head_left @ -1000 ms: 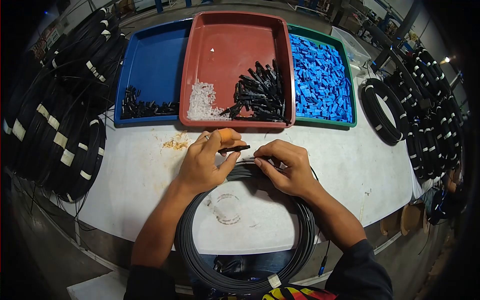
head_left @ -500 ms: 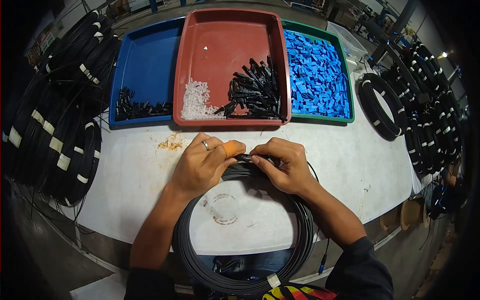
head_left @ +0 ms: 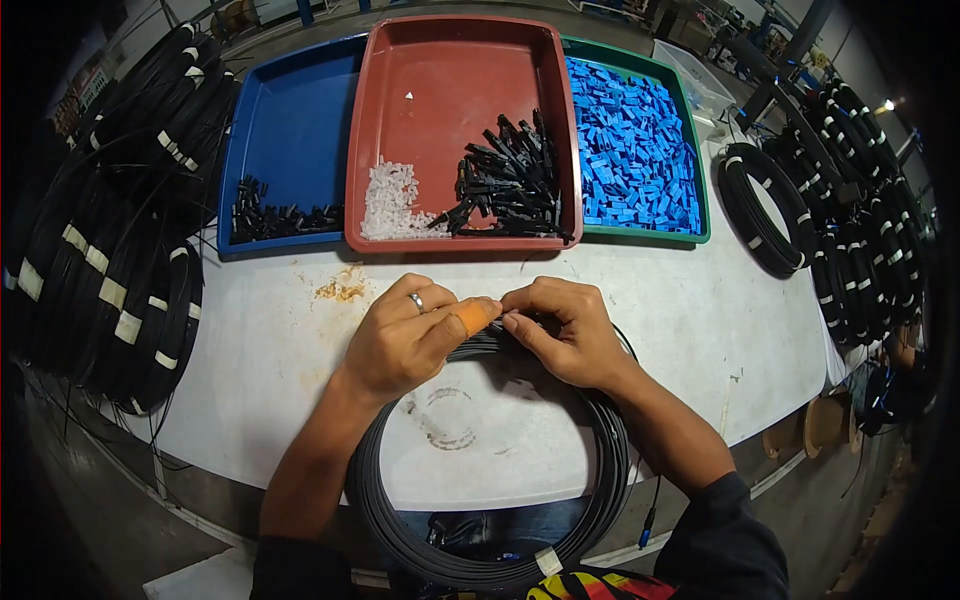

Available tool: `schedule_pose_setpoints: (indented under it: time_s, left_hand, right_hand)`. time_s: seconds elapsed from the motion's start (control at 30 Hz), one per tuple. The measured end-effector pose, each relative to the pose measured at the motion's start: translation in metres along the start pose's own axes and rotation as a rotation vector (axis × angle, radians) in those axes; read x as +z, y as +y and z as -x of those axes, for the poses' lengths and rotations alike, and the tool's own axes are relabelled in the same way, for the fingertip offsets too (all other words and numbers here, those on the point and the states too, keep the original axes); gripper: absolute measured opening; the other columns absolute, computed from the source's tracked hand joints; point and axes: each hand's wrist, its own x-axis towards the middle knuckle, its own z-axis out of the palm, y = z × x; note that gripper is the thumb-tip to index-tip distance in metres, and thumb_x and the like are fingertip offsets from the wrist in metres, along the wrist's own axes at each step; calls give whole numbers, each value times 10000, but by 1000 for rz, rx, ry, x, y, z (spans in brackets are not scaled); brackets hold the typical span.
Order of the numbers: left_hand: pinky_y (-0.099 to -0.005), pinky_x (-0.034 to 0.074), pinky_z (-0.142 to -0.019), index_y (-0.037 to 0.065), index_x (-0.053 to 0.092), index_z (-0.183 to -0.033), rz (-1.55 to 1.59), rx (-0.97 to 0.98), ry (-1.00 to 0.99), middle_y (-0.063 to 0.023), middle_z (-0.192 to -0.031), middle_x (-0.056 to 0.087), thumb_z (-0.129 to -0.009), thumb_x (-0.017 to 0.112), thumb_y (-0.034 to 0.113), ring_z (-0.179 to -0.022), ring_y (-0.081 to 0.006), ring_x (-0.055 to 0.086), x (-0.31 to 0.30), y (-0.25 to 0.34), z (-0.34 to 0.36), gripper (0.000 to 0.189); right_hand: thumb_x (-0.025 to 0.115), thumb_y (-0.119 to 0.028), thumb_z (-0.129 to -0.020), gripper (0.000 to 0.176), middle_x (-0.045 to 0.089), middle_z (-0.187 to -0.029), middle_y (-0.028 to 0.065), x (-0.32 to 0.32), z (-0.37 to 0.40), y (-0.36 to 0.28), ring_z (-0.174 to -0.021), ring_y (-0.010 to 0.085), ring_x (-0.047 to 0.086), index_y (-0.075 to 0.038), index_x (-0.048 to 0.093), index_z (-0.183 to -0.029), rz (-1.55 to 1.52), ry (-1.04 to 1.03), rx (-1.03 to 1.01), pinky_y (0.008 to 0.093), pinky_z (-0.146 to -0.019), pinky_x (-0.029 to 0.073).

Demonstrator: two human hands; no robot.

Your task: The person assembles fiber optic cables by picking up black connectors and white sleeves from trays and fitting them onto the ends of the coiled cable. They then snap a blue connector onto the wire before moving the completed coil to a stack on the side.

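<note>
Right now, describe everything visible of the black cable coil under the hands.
The cable coil is a flat ring of many thin grey-black strands, plastic-jacketed by its look. It lies on the white table, its near arc hanging past the table edge. A pale tape band binds it there. The left hand and right hand rest over its far arc, fingertips pinched together; what they pinch is hidden.

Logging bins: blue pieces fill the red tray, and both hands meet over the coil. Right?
No. The head view shows the blue pieces filling the green tray, not the red tray. The left hand and right hand do meet over the coil.
</note>
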Motion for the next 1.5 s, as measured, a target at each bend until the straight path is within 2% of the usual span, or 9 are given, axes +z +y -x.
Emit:
schedule_pose_setpoints:
  time_s: [0.1,0.2,0.3,0.4,0.73,1.07,1.13,1.37,1.5]
  left_hand:
    - [-293,504,-745,39,711,-1078,-29,4,-42,-11,-917,771,-844,728,31,-777,-131,695,-2,1,-1,235]
    - [-293,503,-738,30,703,-1086,-20,12,-50,-40,-964,774,-830,750,23,-788,-136,701,-1,0,0,260]
    - [-316,540,-690,0,659,-1155,57,-60,-43,-79,-928,764,-731,828,-45,-734,-196,708,-1,-2,0,458]
    - [-319,620,-828,-36,629,-1131,319,-377,-62,-157,-1042,771,-770,845,-6,-958,-255,777,-13,12,-9,421]
    - [-290,616,-778,-31,640,-1089,288,-309,67,-148,-1027,774,-753,874,17,-910,-242,783,-1,7,3,413]
    - [-283,621,-806,-27,663,-1081,416,-452,98,-135,-969,775,-752,862,-19,-923,-231,781,1,11,2,384]
    - [-289,621,-786,-19,681,-1046,449,-495,120,-128,-960,776,-743,854,-27,-894,-223,784,0,11,2,349]
    - [-297,604,-712,4,716,-874,419,-438,77,-107,-887,772,-693,814,-41,-781,-192,753,0,10,1,211]
    - [-282,609,-749,2,715,-838,430,-492,130,-112,-844,772,-697,813,-49,-795,-186,763,-2,11,-2,179]
  right_hand:
    - [701,-104,-871,125,676,-776,131,0,0,0,-660,263,654,-20,745,-952,5,-15,13,348,-610,499]
    - [698,-96,-871,113,660,-765,124,0,-1,1,-647,270,643,-25,741,-948,52,2,-18,361,-602,493]
    - [700,-77,-870,96,631,-747,113,-1,-1,-1,-627,276,626,-32,735,-946,131,38,-82,371,-583,485]
    - [708,-38,-867,104,603,-739,101,-1,1,-6,-611,238,591,-18,735,-965,170,64,-133,351,-556,449]
    - [724,23,-851,179,594,-755,87,3,6,-16,-565,193,570,-14,734,-1026,218,109,-194,324,-507,434]
    - [755,35,-822,204,590,-746,79,4,6,-18,-562,214,596,-27,730,-1015,289,122,-265,339,-500,447]
    - [761,-40,-830,158,579,-754,62,5,7,-19,-608,246,618,-70,713,-978,327,117,-248,372,-517,471]
    - [768,-13,-817,216,615,-792,68,10,10,-16,-653,258,634,-45,705,-1021,315,132,-319,372,-549,500]
    - [769,31,-797,301,663,-991,127,9,9,-21,-821,295,686,-11,672,-1079,276,143,-337,380,-654,565]
